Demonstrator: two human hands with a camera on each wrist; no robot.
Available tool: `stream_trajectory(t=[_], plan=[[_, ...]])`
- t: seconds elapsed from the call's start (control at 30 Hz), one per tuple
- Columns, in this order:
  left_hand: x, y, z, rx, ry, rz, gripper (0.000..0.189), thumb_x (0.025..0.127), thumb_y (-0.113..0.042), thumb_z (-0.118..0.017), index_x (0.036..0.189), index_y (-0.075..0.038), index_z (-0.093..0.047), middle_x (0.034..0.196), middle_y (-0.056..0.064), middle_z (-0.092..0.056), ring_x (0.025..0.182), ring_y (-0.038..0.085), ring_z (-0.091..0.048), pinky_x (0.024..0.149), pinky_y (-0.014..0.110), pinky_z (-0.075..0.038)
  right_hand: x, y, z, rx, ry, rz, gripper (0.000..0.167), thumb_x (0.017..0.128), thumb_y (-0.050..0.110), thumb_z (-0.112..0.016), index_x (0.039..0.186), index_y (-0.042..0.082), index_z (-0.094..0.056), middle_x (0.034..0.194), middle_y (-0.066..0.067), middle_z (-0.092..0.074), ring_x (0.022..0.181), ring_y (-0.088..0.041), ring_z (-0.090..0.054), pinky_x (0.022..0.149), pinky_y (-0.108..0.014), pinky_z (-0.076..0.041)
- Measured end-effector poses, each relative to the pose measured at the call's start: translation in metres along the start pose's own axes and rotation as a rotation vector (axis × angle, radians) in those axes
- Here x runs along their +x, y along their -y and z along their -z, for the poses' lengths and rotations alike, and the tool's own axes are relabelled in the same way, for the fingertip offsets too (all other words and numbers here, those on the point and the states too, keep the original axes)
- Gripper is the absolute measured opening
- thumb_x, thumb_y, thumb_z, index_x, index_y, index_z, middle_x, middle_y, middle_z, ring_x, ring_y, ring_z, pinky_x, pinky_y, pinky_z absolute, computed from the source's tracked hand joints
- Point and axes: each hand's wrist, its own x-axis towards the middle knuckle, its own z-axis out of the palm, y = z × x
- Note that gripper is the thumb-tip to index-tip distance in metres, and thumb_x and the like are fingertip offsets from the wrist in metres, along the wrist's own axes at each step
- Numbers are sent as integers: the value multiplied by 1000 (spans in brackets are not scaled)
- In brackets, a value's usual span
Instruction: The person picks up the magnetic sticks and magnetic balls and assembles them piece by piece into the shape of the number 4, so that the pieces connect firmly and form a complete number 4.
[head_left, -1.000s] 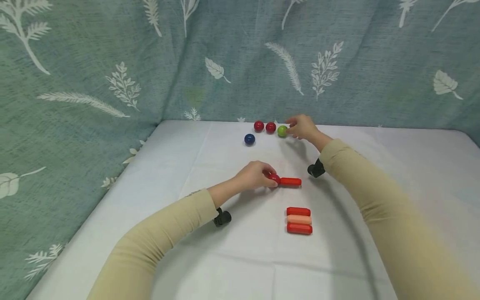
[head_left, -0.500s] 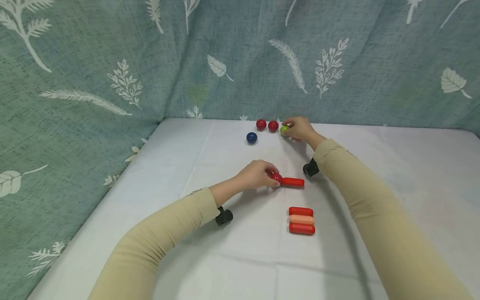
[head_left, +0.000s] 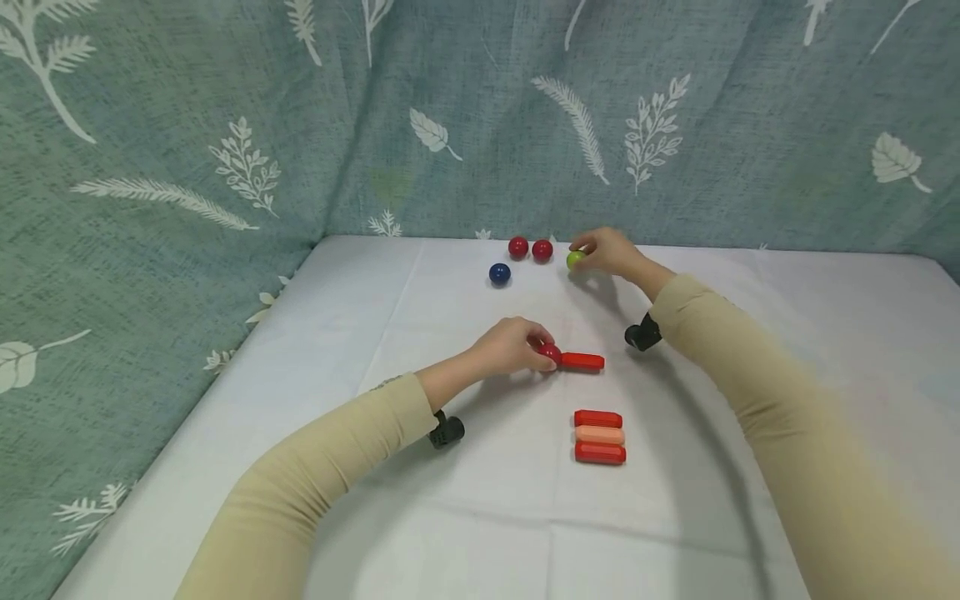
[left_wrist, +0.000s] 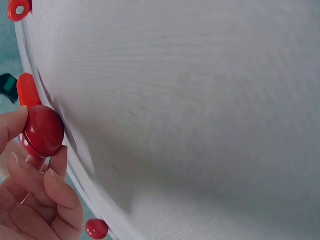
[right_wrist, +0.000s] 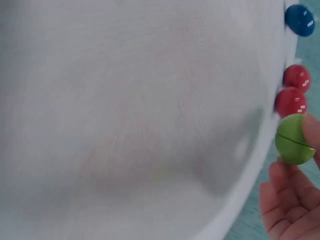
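My left hand [head_left: 513, 347] pinches a glossy red ball [left_wrist: 45, 131] between thumb and fingers, low over the white cloth. A short red faceted rod [head_left: 582, 362] lies end-on against that ball, pointing right in the head view. At the back of the table, my right hand [head_left: 609, 252] pinches a green ball [right_wrist: 292, 139] with a seam line around it. Two red balls [head_left: 518, 247] sit just left of the green one, and a dark blue ball [head_left: 499, 274] lies in front of them.
Nearer the body, two red rods [head_left: 600, 452] lie with a peach rod [head_left: 599, 435] between them, side by side. White cloth [head_left: 480, 550] covers the table. A green leaf-patterned curtain [head_left: 480, 108] hangs behind and on the left.
The right hand has closed its fingers on the green ball and moved it slightly right, away from the red balls. The left hand stays in place with its red ball.
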Motion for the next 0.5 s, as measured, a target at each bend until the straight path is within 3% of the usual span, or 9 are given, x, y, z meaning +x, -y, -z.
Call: stream_trajectory(t=[0.23,0.5], plan=[[1,0,-1,-5,-4,8,32,79,-22,-71,109,-10,-65,91,0,-63,84,14,-52,72,24,-42,-30,-5,11,26,-31,59,44,86,19,-63,126,4,-53,126,-23,-50,112,-34,-48,88,-46,-43],[0,-1,1,0,-1,32,32,79,-23,-72,108,-11,-65,91,0,-63,84,13,-52,71,24,-41,-77,-9,4,3,-81,136,40,84,17,-65,121,4,-58,112,-19,-60,98,-28,-55,72,-32,-48]])
